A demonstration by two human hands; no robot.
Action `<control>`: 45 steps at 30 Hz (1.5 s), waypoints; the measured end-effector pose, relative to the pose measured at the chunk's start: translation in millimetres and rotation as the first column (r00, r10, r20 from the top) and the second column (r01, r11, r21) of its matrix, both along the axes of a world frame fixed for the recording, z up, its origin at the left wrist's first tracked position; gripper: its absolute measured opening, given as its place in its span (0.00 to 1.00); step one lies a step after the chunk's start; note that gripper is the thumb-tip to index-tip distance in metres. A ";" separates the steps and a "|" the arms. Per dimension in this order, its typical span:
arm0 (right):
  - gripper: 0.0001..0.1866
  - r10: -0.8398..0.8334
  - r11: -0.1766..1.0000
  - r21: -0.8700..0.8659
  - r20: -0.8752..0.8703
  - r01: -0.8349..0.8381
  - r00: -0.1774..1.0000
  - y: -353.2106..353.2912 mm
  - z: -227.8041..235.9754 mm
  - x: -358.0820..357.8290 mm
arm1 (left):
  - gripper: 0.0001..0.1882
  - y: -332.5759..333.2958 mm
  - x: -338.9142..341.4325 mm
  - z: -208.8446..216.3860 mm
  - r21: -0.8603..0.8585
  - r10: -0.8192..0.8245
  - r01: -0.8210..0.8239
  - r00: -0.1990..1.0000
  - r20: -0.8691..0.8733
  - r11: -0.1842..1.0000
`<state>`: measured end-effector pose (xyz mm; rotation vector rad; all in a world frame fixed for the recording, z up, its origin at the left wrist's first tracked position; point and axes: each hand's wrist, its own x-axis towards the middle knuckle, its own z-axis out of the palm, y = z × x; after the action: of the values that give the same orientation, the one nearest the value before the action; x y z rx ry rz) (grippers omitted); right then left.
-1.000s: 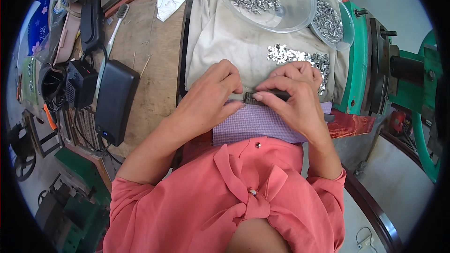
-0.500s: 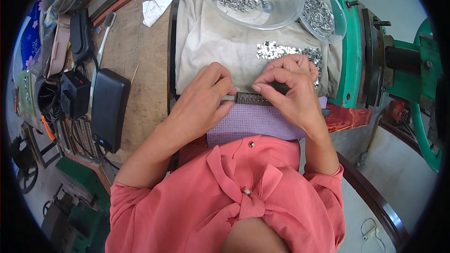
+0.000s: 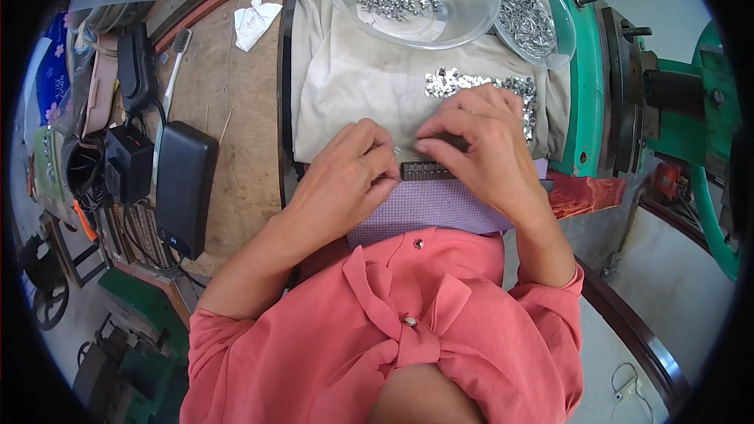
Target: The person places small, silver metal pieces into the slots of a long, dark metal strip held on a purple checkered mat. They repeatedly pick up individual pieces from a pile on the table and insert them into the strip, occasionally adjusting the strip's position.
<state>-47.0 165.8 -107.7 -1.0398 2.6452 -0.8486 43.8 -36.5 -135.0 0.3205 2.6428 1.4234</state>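
A dark slotted metal strip [image 3: 424, 170] lies on a purple woven cloth [image 3: 432, 208], with a row of small bright pieces along it. My left hand [image 3: 345, 177] is closed in a pinch at the strip's left end; whatever is between its fingertips is hidden. My right hand [image 3: 491, 149] is curled over the strip's right part, thumb and forefinger nearly together. What they pinch, if anything, is too small to make out. Just beyond my right hand, small shiny metal pieces [image 3: 463, 82] are spread on a beige cloth [image 3: 353, 86]. A few thin bits lie between my hands.
A large clear tub [image 3: 487, 20] and a smaller clear bowl [image 3: 567, 43] hold small metal parts at the back. Green machinery [image 3: 585, 102] stands at the right. On the wooden board [image 3: 228, 86] at left are a toothbrush [image 3: 174, 71], a black power bank [image 3: 186, 188] and cables.
My left hand's fingertips have shifted slightly right and nearer me, and the grey bar seen there is now hidden. My right hand has moved a little left, its fingertips away from the strip.
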 end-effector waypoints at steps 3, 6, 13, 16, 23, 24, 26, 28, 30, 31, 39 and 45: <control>0.07 0.099 0.995 0.022 -0.020 -0.098 0.995 -13.0 0.4 -0.3 | 0.09 -6.7 -1.7 6.8 0.001 0.031 -0.031 0.996 0.086 1.000; 0.05 0.160 0.983 0.100 -0.060 -0.154 0.985 -25.3 -1.5 0.2 | 0.10 -14.0 -4.5 13.9 0.002 0.068 -0.069 0.985 0.160 0.998; 0.04 0.243 0.951 0.220 -0.086 -0.220 0.966 -32.9 3.6 2.1 | 0.11 -13.7 -5.2 9.5 0.010 0.006 -0.007 0.996 0.089 1.000; 0.04 0.224 0.967 0.142 -0.060 -0.214 0.973 -29.7 3.6 0.4 | 0.11 -11.8 -4.7 9.8 -0.018 -0.005 0.006 0.998 0.066 1.000; 0.07 -0.136 0.980 -0.080 0.404 0.183 0.905 -1.2 9.1 -8.7 | 0.11 -6.5 -3.9 9.3 -0.112 -0.013 0.016 1.000 0.025 0.994; 0.07 -0.195 0.962 -0.078 0.471 0.261 0.860 6.3 10.9 -9.7 | 0.11 -4.8 -3.6 8.7 -0.122 -0.011 0.012 1.000 0.009 0.992; 0.07 -0.239 0.929 -0.120 0.530 0.351 0.813 22.2 0.1 -7.9 | 0.11 -2.1 -3.1 8.2 -0.144 -0.015 0.013 1.000 -0.014 0.989; 0.06 -0.245 0.881 -0.175 0.626 0.440 0.741 35.2 -4.2 -7.6 | 0.11 -1.0 -3.9 9.1 -0.170 -0.024 0.019 0.999 -0.031 0.985; 0.05 -0.222 0.844 -0.208 0.704 0.494 0.675 42.9 -2.6 -3.8 | 0.12 0.4 -4.0 9.3 -0.173 -0.023 0.016 0.999 -0.038 0.985; 0.05 -0.209 0.817 -0.236 0.729 0.526 0.652 45.0 -2.4 -0.5 | 0.12 1.0 -4.2 9.4 -0.177 -0.023 0.015 0.999 -0.042 0.984; 0.04 -0.257 0.881 -0.153 0.639 0.447 0.725 57.8 -10.2 11.6 | 0.10 4.0 -3.5 8.4 -0.195 -0.007 -0.009 0.997 -0.079 0.981; 0.05 -0.178 0.961 -0.120 0.424 0.250 0.888 43.0 0.3 11.2 | 0.09 4.8 -3.1 7.3 -0.220 -0.024 0.002 0.995 -0.098 0.975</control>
<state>-35.8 208.9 -107.4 -0.5219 2.3794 -1.2094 40.7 -31.7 -127.6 0.3933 2.8380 1.1232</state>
